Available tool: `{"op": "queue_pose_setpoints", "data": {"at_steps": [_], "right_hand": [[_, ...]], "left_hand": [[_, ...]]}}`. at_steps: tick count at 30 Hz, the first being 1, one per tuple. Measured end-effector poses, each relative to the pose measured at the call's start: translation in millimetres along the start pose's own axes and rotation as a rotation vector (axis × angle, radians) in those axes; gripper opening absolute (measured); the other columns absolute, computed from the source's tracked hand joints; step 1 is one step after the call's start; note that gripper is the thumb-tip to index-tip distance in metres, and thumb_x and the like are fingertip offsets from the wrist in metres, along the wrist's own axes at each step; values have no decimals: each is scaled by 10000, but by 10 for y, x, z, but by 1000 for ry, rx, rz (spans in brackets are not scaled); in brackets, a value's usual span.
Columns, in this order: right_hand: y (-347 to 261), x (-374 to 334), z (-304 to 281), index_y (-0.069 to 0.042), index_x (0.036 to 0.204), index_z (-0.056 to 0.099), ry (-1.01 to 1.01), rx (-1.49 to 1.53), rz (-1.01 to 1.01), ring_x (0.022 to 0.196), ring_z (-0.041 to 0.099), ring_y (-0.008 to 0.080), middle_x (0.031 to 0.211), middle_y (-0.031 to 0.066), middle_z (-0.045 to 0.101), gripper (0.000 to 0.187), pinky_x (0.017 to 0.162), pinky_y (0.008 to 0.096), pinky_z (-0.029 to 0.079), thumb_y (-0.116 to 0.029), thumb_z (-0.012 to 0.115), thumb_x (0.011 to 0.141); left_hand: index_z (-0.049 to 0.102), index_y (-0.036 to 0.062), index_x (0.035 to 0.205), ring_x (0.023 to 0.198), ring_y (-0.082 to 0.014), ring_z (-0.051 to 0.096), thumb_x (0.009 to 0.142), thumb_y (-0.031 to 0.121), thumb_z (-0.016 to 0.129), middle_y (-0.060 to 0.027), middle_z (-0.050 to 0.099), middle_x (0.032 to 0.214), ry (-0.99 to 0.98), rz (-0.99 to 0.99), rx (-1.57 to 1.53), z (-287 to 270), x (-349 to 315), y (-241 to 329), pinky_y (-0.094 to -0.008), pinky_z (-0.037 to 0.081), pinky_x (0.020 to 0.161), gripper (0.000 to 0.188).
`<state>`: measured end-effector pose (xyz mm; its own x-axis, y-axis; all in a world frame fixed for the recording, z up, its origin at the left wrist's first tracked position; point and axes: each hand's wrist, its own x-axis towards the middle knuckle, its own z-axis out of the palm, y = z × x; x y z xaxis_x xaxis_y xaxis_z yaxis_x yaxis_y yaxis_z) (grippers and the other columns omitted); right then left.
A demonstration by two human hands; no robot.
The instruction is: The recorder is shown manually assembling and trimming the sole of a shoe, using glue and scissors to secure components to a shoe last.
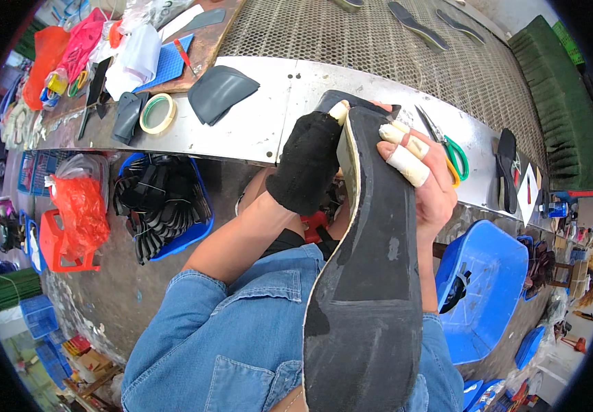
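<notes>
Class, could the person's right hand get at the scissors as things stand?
Probably not straight away: the right hand is busy gripping the black shoe sole, though the scissors lie close by on the metal benchtop.

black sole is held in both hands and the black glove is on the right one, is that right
Not quite: the head view shows the black glove on the left hand, not the right hand. The black sole is indeed held in both.

The shoe sole [372, 275] is showing a matt, scuffed surface; the bench [258, 134] is presenting metal along its front; the blue tub [492, 275] is displaying smooth plastic.
</notes>
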<state>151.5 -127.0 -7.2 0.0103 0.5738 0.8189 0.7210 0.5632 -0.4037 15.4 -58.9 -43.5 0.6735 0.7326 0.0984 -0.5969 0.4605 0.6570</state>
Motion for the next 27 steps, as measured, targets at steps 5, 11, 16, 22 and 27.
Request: {"op": "queue_pose_setpoints", "data": {"at_steps": [5,11,16,22,27], "right_hand": [[8,8,-23,-65,941,701,-5,-1,62,942,616,267,962,88,674,297,817,329,450,-122,722,651],[122,-71,9,-42,953,688,149,62,294,934,623,253,975,130,661,287,818,324,469,-51,713,668],[233,-4,-113,-35,955,681,61,-82,171,948,625,263,969,149,649,327,822,334,474,-7,712,631],[228,25,-103,18,941,657,57,81,305,863,573,176,952,86,609,212,776,242,435,-94,650,761],[147,107,-94,26,991,648,90,461,755,881,522,138,962,57,536,229,747,220,410,-106,601,810]], "left_hand": [[478,3,1237,1053,-177,563,949,421,398,-134,553,1189,74,-20,203,-32,66,81,-320,478,884,514],[529,-12,1155,1033,-195,568,974,354,401,-148,600,1093,213,338,822,-99,267,61,-300,426,930,428],[589,7,994,838,-194,630,885,202,600,-100,626,852,267,172,-51,-226,387,176,-307,520,766,224],[642,-16,891,752,-148,630,806,132,697,-68,641,833,458,458,634,147,220,315,-271,536,683,179],[683,8,940,661,-72,570,796,99,697,-25,660,753,482,446,780,350,89,277,-232,437,575,171]]}}
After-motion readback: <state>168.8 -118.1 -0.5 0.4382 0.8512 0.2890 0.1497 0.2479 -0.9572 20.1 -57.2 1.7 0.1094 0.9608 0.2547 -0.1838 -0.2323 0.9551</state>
